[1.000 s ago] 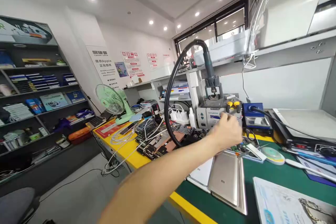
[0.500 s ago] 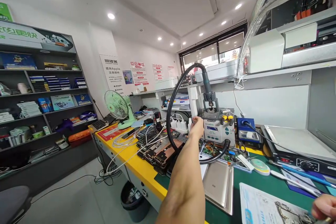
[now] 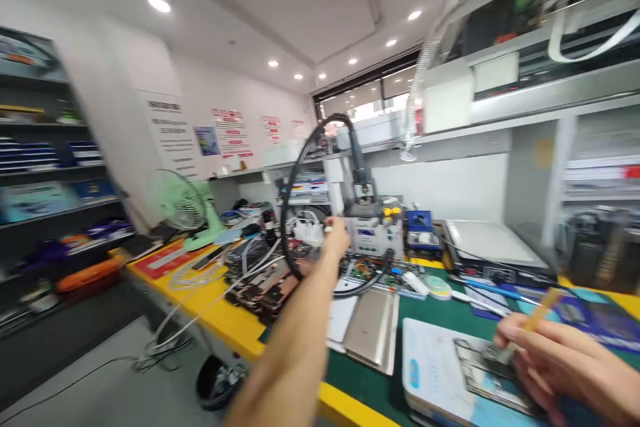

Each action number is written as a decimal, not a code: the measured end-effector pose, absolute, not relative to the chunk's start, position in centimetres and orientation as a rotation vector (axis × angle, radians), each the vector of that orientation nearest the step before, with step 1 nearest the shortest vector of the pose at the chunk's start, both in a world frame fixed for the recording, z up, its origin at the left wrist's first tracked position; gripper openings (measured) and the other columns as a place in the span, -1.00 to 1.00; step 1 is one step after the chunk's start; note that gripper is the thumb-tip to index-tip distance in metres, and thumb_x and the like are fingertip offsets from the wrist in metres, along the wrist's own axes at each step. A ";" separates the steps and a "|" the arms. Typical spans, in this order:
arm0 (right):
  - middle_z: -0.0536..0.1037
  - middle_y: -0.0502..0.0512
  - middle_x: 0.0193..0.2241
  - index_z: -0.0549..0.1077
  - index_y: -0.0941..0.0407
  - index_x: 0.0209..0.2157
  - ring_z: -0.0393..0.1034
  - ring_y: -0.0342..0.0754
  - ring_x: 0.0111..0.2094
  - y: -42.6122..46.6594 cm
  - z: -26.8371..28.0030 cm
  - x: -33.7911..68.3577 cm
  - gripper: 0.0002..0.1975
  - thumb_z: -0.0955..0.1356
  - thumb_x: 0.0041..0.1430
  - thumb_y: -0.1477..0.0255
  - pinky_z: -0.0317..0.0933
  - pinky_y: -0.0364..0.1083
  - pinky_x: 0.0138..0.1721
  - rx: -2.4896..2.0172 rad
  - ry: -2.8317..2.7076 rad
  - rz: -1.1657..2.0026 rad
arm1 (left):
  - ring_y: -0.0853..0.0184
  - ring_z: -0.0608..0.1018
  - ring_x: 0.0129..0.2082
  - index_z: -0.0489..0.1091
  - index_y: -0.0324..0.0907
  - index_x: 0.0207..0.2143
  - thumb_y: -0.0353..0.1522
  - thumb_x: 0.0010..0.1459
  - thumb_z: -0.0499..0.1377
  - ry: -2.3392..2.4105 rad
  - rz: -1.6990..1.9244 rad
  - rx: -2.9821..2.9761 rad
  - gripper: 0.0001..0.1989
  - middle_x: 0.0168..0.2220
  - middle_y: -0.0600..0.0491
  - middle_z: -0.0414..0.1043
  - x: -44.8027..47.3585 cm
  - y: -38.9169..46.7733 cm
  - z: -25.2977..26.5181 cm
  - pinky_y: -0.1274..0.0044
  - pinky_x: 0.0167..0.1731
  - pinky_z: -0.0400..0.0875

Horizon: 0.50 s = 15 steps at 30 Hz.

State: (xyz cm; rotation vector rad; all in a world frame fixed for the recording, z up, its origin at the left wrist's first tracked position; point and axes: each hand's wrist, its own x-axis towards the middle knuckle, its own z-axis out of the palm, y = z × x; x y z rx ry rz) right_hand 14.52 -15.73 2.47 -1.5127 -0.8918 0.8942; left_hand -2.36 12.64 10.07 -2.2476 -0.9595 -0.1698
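Observation:
My left hand point(image 3: 337, 239) is stretched far out over the bench, beside the left side of the grey hot-air station point(image 3: 376, 235) and close to the white bottles point(image 3: 309, 231). Motion blur hides its fingers. The station's black hose point(image 3: 293, 180) loops up over it. At the lower right, my right hand point(image 3: 565, 363) pinches a thin yellowish tool point(image 3: 536, 317). The tool's tip rests on an opened phone point(image 3: 480, 365) lying on a white and blue mat point(image 3: 430, 363).
A gold phone back point(image 3: 373, 327) lies on the green mat point(image 3: 450, 310). Phone parts point(image 3: 260, 280) and white cables point(image 3: 200, 270) cover the yellow bench end, by a green fan point(image 3: 185, 207). A blue unit point(image 3: 420, 223) and a flat heating plate point(image 3: 487, 243) stand behind. Shelves are at the left.
The view swung right and blurred. My left hand moved from the station's front to its left side. My right hand came into view at the lower right with the thin tool.

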 end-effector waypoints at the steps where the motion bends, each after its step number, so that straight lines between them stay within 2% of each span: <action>1: 0.22 -0.05 -0.79 0.37 0.03 -0.52 0.21 -0.05 -0.77 -16.0 2.3 15.0 -0.49 0.36 -0.01 -0.16 0.12 -0.06 -0.72 -1.473 -0.894 0.940 | 0.30 0.49 -0.01 0.37 -0.24 -0.02 -0.18 0.25 0.18 -0.933 -0.179 -2.283 -0.64 -0.02 -0.03 0.41 -2.4 12.3 10.2 0.29 0.01 0.46; 4: 0.31 -0.11 -0.74 0.40 0.09 -0.39 0.27 -0.08 -0.72 -16.5 2.3 15.7 -0.59 0.40 0.08 0.00 0.22 -0.12 -0.68 -1.384 -0.906 1.007 | 0.33 0.51 -0.06 0.39 -0.26 -0.09 -0.19 0.25 0.18 -0.854 -0.283 -2.393 -0.68 -0.09 -0.01 0.44 -2.5 11.7 10.8 0.32 -0.01 0.45; 8: 0.37 -0.10 -0.76 0.39 0.14 -0.36 0.24 -0.13 -0.75 -16.5 3.1 15.6 -0.66 0.37 0.18 0.12 0.21 -0.20 -0.72 -1.348 -0.894 1.056 | 0.32 0.50 -0.06 0.40 -0.27 -0.19 -0.20 0.29 0.13 -0.840 -0.621 -2.506 -0.72 -0.18 0.01 0.45 -3.0 9.6 10.8 0.28 0.02 0.42; 10: 0.38 -0.10 -0.77 0.40 0.15 -0.36 0.23 -0.15 -0.75 -16.5 3.5 15.4 -0.69 0.35 0.21 0.16 0.21 -0.23 -0.72 -1.331 -0.882 1.075 | 0.41 0.53 -0.22 0.41 -0.22 -0.18 -0.24 0.32 0.07 -0.767 -0.776 -2.660 -0.77 -0.25 0.08 0.48 -3.4 7.4 9.7 0.43 -0.13 0.48; 12: 0.37 -0.11 -0.77 0.40 0.14 -0.37 0.23 -0.16 -0.75 -16.5 3.8 15.3 -0.71 0.35 0.20 0.18 0.21 -0.25 -0.75 -1.319 -0.862 1.089 | 0.57 0.53 -0.33 0.42 -0.01 -0.16 -0.20 0.33 0.02 -0.551 -0.823 -2.868 -0.79 -0.26 0.25 0.50 -3.8 5.1 7.8 0.69 -0.29 0.45; 13: 0.37 -0.11 -0.77 0.40 0.14 -0.37 0.22 -0.17 -0.76 -16.5 3.8 15.4 -0.73 0.35 0.20 0.20 0.20 -0.27 -0.77 -1.319 -0.845 1.093 | 0.59 0.54 -0.29 0.40 0.05 -0.12 -0.16 0.31 0.04 -0.418 -0.827 -2.947 -0.79 -0.23 0.29 0.51 -3.9 4.0 6.6 0.75 -0.30 0.44; 15: 0.36 -0.11 -0.78 0.40 0.14 -0.37 0.18 -0.19 -0.78 -16.5 3.9 15.5 -0.78 0.33 0.20 0.26 0.16 -0.30 -0.81 -1.328 -0.798 1.098 | 0.56 0.55 -0.08 0.35 0.12 -0.04 -0.14 0.23 0.11 -0.181 -0.893 -3.017 -0.75 -0.12 0.33 0.50 -3.8 2.4 4.4 0.73 -0.06 0.43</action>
